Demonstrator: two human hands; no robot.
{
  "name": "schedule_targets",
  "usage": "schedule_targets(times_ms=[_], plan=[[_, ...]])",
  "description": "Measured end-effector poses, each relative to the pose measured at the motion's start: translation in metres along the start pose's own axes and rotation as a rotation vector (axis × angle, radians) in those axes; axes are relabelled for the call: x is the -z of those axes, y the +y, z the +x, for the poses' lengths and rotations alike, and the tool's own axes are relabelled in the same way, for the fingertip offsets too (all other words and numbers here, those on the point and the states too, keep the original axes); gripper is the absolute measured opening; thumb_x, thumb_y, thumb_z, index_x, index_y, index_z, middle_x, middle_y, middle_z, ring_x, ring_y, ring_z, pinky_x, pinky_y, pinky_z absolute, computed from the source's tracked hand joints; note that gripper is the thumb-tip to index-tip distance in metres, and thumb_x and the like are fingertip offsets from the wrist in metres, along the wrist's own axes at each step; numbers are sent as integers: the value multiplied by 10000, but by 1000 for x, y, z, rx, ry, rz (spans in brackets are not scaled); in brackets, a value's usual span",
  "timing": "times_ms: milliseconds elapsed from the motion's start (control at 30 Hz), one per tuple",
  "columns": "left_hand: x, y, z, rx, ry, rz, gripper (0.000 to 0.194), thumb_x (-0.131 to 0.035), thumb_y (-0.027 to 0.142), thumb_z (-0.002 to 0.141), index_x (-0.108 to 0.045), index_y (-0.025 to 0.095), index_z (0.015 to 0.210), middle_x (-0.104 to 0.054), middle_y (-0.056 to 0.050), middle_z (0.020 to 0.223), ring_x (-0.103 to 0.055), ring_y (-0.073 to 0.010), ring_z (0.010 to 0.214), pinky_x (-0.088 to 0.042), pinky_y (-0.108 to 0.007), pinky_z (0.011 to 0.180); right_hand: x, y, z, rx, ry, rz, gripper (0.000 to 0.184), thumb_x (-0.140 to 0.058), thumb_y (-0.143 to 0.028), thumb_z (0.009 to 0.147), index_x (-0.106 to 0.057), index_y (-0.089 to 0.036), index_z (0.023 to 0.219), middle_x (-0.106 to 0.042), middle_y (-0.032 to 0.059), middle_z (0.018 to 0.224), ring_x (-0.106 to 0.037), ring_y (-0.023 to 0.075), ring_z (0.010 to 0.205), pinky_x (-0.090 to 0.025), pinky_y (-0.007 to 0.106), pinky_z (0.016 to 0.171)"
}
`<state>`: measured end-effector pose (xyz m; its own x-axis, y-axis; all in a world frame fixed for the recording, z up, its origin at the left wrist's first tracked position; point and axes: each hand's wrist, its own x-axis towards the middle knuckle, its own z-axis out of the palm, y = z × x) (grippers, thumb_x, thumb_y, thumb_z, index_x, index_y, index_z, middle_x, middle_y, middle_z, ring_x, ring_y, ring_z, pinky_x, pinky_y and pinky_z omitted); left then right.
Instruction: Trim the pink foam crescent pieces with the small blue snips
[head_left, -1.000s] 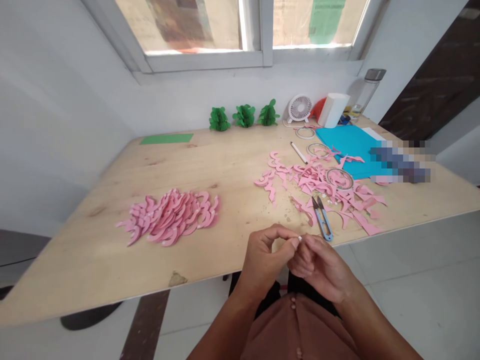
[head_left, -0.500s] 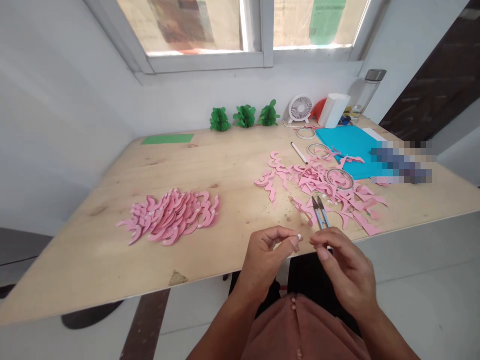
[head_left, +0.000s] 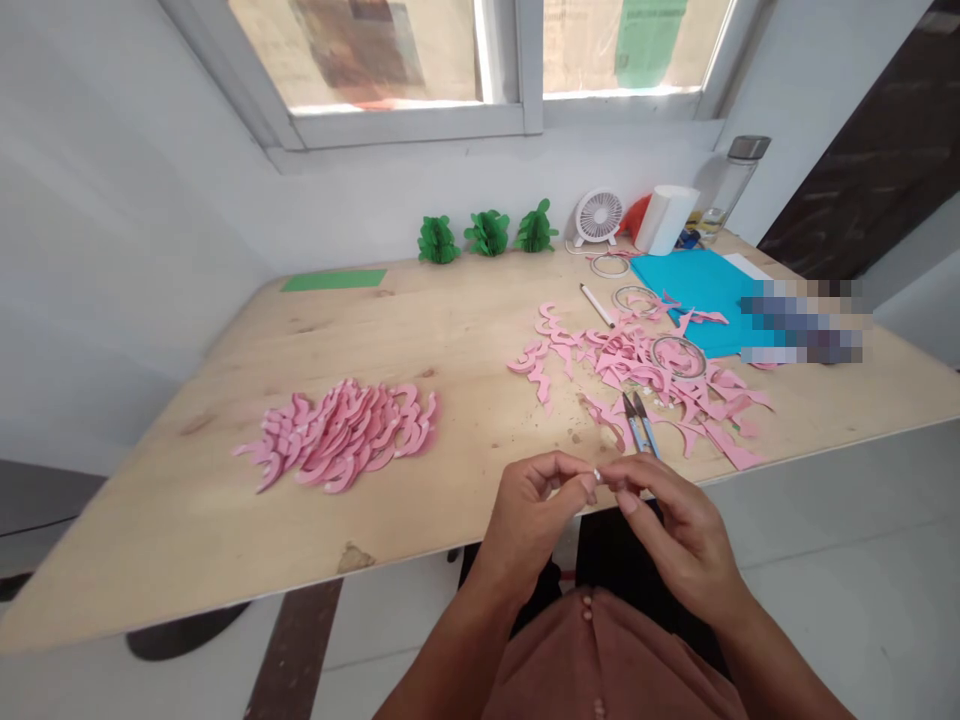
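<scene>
At the table's front edge, my left hand (head_left: 536, 515) pinches a tiny white piece (head_left: 597, 475) between thumb and forefinger; it is too small to identify. My right hand (head_left: 679, 525) has its curled fingertips up against that piece, and whether they grip anything is hidden. Just beyond the right fingers lie small thread snips (head_left: 640, 425), blades pointing away. Pink scraps (head_left: 630, 360) of sheet material spread behind the snips. To the left is a heap of curved pink cut-outs (head_left: 356, 430), several with whitish spots at their ends.
Along the wall stand three green paper-like decorations (head_left: 491, 232), a small white fan (head_left: 598, 215), a white roll (head_left: 666, 220) and a glass bottle (head_left: 731, 190). A blue sheet (head_left: 690, 275), a pen (head_left: 598, 306), tape rings (head_left: 679, 356) and a green strip (head_left: 334, 280) lie on the wooden table (head_left: 247, 350).
My right hand has moved left, bringing its fingertips to the white piece in my left hand. The left hand stays almost in place, still pinching.
</scene>
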<state>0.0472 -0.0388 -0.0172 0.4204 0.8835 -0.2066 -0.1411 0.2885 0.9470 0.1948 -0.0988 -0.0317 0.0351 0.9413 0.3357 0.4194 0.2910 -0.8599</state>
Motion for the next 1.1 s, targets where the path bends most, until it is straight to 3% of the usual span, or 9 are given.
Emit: schedule_targets(times_ms=[233, 333, 433, 533, 633, 933, 1100], plan=[[-1, 1, 2, 12, -18, 7, 107, -640, 204, 718, -671, 154, 629, -635, -16, 638, -555, -146, 665, -433, -275, 724, -5, 6, 2, -466, 31, 650, 192, -599, -337, 854, -698, -227, 977, -650, 48, 822, -559, 150, 721, -449, 253, 602], [0, 1, 3, 22, -12, 13, 106, -649, 216, 706, -662, 157, 619, -619, -14, 625, -545, -149, 661, -430, -275, 715, -7, 10, 2, -509, 101, 652, 198, -637, -340, 828, -695, -220, 974, -654, 50, 821, -553, 145, 709, -445, 248, 594], [1, 1, 3, 41, -12, 3, 109, -653, 222, 697, -654, 160, 608, -583, 1, 590, -514, -138, 635, -411, -260, 695, -4, 12, 0, -403, 158, 425, 186, -640, -298, 833, -677, -258, 1011, -660, 39, 900, -580, 154, 810, -464, 260, 686], [2, -1, 4, 51, -55, -39, 116, -647, 230, 707, -656, 160, 615, -573, 3, 581, -499, -134, 635, -393, -261, 712, 1, 11, 1, -220, 119, 180, 169, -594, -245, 862, -665, -266, 1015, -651, 48, 959, -581, 183, 925, -465, 290, 756], [3, -1, 5, 76, -112, -96, 104, -643, 229, 703, -664, 159, 629, -574, 0, 573, -498, -137, 635, -387, -271, 729, 6, 8, 5, -50, 65, 34, 182, -557, -194, 873, -654, -251, 1016, -647, 58, 933, -591, 188, 880, -475, 305, 725], [1, -1, 9, 202, -232, -252, 110, -680, 244, 657, -656, 158, 594, -547, -15, 542, -479, -132, 575, -386, -263, 631, 15, 2, 16, 232, -33, -149, 206, -535, -114, 858, -650, -236, 978, -680, 60, 854, -620, 196, 787, -490, 341, 697], [-2, -4, 9, 229, -269, -316, 118, -690, 253, 654, -663, 151, 600, -554, -20, 558, -474, -125, 564, -380, -265, 634, 16, 0, 17, 254, -62, -184, 172, -503, -90, 871, -602, -221, 921, -650, 44, 782, -584, 180, 726, -453, 320, 649]])
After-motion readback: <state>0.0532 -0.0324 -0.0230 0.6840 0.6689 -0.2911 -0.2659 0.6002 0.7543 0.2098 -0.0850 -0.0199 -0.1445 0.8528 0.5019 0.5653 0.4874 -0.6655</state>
